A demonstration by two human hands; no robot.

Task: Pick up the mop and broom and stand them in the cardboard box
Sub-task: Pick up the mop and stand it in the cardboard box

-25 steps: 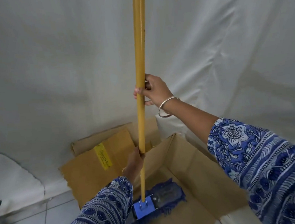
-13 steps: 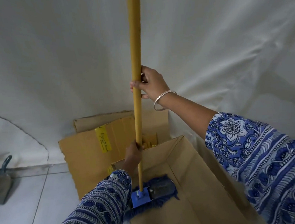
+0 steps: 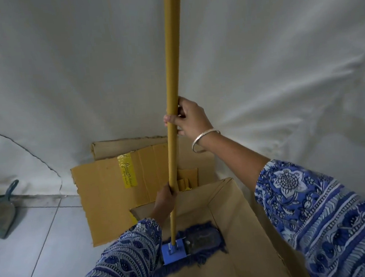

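Note:
The mop stands nearly upright with its long yellow handle (image 3: 172,58) running out of the top of the view. Its blue fringed head (image 3: 198,242) rests on the floor of the open cardboard box (image 3: 237,212), by the box's left wall. My right hand (image 3: 188,118) grips the handle at mid height. My left hand (image 3: 165,199) holds the handle lower down, just above the box's rim. No broom is in view.
Flattened cardboard sheets (image 3: 113,187) with yellow tape lean against the white cloth backdrop (image 3: 63,82) behind the box. A dark green dustpan (image 3: 1,216) lies on the grey tiled floor (image 3: 39,248) at the far left.
The view has shifted left and down, so the dustpan and more floor show. The mop head has settled deeper in the box, and both hands keep their hold on the handle.

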